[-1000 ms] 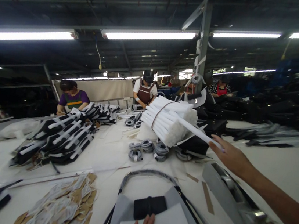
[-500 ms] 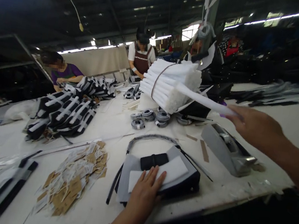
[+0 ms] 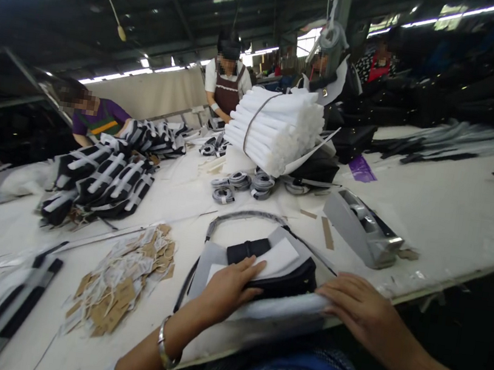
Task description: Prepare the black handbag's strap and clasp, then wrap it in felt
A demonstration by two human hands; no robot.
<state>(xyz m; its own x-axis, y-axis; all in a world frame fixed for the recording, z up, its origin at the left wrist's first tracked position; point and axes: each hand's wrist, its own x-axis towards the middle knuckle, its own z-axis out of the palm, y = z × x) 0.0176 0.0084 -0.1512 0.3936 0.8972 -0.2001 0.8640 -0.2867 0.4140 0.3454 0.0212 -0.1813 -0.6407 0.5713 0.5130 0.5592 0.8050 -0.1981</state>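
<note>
Directly before me lies a black handbag (image 3: 291, 281) with grey sheeting and a white sheet (image 3: 280, 257) on it. Its strap (image 3: 243, 214), partly wrapped, loops away on the far side. My left hand (image 3: 233, 284) presses down on the bag, fingers stretched over the white sheet's edge. A soft white roll (image 3: 289, 307), foam-like, lies along the bag's near side by the table edge. My right hand (image 3: 357, 298) grips the right end of that roll, fingers closed round it. The roll's left end is partly hidden behind my left hand.
A strapped bundle of white rolls (image 3: 268, 127) stands beyond the bag, with coiled straps (image 3: 241, 181) before it. A grey tape dispenser (image 3: 360, 228) sits to the right. Tags with strings (image 3: 122, 290) are heaped left, near black-and-white pieces (image 3: 100, 183). Two co-workers (image 3: 227, 84) stand behind.
My right hand has brought the white roll down from beside the bundle to the bag's near side. My left hand stays on the bag, and the view has shifted slightly.
</note>
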